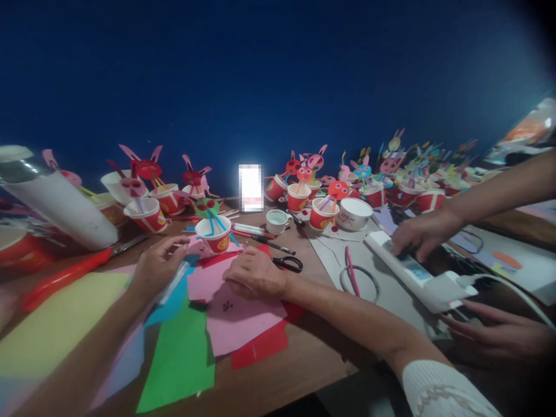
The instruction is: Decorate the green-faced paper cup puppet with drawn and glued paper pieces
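- The left hand (163,267), left of centre, was loosely open.
- The right hand (256,273), near centre, was curled over pink paper (247,324); whether it gripped anything could not be told.
- The cup (219,242) looked light and crushable, best held around its wall, clear of the flimsy green figure (205,207); it stood between and just beyond both hands.

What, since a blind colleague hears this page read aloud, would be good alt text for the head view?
A person's left hand and right hand are over coloured paper on a table, near a red cup with a green-headed figure. More cups with figures sit before a blue wall; at right, another person's hands are at a power strip.
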{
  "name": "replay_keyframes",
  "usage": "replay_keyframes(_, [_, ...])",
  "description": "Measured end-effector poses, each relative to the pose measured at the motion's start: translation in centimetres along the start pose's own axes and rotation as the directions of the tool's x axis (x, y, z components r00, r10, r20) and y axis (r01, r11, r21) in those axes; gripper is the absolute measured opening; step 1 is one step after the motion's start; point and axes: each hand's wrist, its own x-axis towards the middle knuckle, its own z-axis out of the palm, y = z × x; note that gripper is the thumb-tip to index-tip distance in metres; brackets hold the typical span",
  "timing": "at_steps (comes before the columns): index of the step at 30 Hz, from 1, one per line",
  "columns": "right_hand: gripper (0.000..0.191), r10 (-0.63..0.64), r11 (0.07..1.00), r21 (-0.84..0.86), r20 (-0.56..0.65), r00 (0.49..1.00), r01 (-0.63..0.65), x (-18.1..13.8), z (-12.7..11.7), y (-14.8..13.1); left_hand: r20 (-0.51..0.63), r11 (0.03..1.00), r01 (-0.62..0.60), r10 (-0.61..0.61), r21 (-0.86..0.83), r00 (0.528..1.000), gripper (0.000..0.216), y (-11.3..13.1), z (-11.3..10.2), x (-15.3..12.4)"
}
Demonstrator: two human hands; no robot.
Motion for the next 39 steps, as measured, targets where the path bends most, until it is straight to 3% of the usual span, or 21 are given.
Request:
replay_keyframes(8, [0.012,0.168,0.983,0.091,-0.112,0.979,-0.158,-0.7,-0.2,0.5,-0.016,0.999,0.036,-0.036,0.011,0.999,0.034,-0.4,0.4,-0.3])
replay_keyframes(11, [0.012,0.345,0.932,0.147,-0.087,0.934,-0.331,-0.9,-0.1,0.9,-0.034,1.0,-0.009,0.009,0.004,0.999,0.034,-0.5,0.4,-0.6])
replay_keyframes(14, [0.014,0.393,0.91,0.184,-0.093,0.915,-0.373,-1.0,-0.1,1.2,-0.066,0.999,-0.043,0.044,0.025,0.997,0.032,-0.7,0.2,-0.8])
replay_keyframes(25, [0.013,0.354,0.916,0.187,0.04,0.934,-0.355,-1.0,0.2,0.8,-0.072,0.991,-0.097,0.104,0.088,0.992,0.026,-0.7,-0.5,-0.9])
replay_keyframes(32, [0.012,0.248,0.944,0.188,0.133,0.96,-0.27,-2.2,-0.2,-0.6,-0.071,0.98,-0.137,0.148,0.142,0.986,0.027,-0.9,0.2,-0.3])
replay_keyframes(39, [0.013,0.238,0.956,0.163,0.052,0.97,-0.243,-1.7,-0.9,-0.7,-0.035,0.978,-0.119,0.127,0.174,0.991,0.03,0.1,0.8,1.6])
